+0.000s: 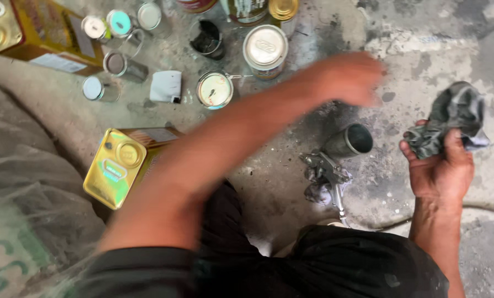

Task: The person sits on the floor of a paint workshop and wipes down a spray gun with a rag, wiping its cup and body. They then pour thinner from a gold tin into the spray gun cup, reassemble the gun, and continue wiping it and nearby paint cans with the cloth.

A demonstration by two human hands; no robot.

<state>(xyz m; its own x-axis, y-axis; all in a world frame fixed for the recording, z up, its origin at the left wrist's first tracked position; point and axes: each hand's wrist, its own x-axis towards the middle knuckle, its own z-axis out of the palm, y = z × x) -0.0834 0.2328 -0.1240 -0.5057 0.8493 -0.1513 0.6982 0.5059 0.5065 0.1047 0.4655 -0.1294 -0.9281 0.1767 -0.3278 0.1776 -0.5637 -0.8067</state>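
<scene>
Head view shows the right hand [443, 165] with fingers closed on a grey rag [451, 118], while the blurred left hand [349, 77], its finger state unreadable, sweeps just beyond the spray gun [335, 163] on the floor and could, I judge, topple nearby tins [265, 49].

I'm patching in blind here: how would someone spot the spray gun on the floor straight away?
Start from the person's right hand, which grips a dark crumpled rag at the right of the view. Just left of it, on the stained concrete floor, lies the spray gun, with its open metal cup tipped toward the rag. Unlike the round tins farther up, it is grey, angular and has a thin handle.
</scene>
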